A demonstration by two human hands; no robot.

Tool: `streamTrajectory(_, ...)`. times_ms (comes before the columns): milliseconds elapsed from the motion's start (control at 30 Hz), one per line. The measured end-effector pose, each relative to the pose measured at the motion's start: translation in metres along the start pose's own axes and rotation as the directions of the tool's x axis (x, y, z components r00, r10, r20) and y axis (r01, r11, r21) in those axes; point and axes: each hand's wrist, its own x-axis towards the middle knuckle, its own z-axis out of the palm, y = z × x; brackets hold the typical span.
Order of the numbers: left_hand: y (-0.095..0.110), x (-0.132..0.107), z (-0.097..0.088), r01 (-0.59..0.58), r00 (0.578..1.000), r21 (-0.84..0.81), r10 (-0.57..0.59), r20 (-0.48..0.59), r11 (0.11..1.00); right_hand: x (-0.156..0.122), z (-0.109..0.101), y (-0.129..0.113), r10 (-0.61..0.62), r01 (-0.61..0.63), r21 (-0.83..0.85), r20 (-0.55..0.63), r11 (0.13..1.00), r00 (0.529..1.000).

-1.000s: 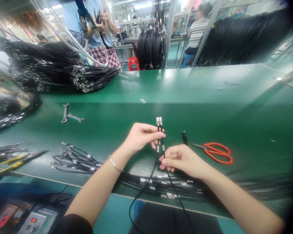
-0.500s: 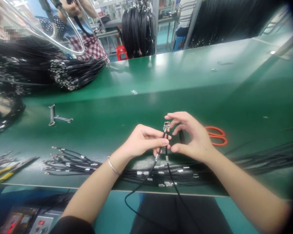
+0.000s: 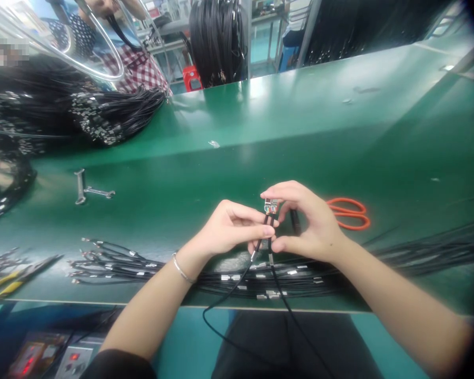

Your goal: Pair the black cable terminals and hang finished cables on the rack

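Note:
My left hand (image 3: 233, 226) pinches two black cables (image 3: 270, 237) between thumb and fingers just below their ends. At the top of the cables are small metal connectors (image 3: 270, 206), side by side, with coloured wires showing at their base. A silver sleeve (image 3: 271, 259) sits on each cable under my fingers. My right hand (image 3: 308, 218) curves around from the right, thumb and fingers apart. Its index fingertip is at the top of the connectors and its thumb is beside the right cable. From this angle I cannot tell how firmly it touches them.
Orange-handled scissors (image 3: 349, 213) lie right of my right hand. A bundle of black cables (image 3: 142, 266) runs along the front edge. Yellow-handled pliers (image 3: 19, 276) and two wrenches (image 3: 80, 187) lie left. Across the green table (image 3: 174, 173), a person stands behind heaped cables (image 3: 122, 116).
My right hand has come closer, its index finger now at the connectors' top and its thumb nearer the cable. My left hand keeps its pinch. The view has shifted slightly.

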Motion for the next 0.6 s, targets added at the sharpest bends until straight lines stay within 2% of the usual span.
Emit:
streamTrajectory(133, -0.0003, -0.0013, 0.0003, -0.006, 1.0, 0.023, 0.005, 0.015, 1.0, 0.0007, -0.0004, -0.0008, -0.021, 0.021, -0.029, 0.004, 0.999, 1.0)
streamTrajectory(233, 0.0005, -0.0016, 0.0011, 0.011, 1.0, 0.049, -0.011, 0.0, 0.999, 0.0004, -0.0007, -0.0008, 0.027, -0.027, -0.005, 0.021, 1.0, 0.999)
streamTrajectory(433, 0.0014, -0.0018, 0.002, 0.043, 0.999, 0.085, -0.042, -0.01, 0.995, -0.0016, -0.0002, -0.0001, 0.135, -0.142, 0.175, 0.047, 0.974, 0.99)
streamTrajectory(600, 0.0028, -0.002, 0.0025, 0.01, 1.0, 0.055, -0.011, 0.012, 0.998, -0.0015, -0.0002, -0.0014, 0.238, -0.267, 0.333, 0.126, 0.904, 0.963)
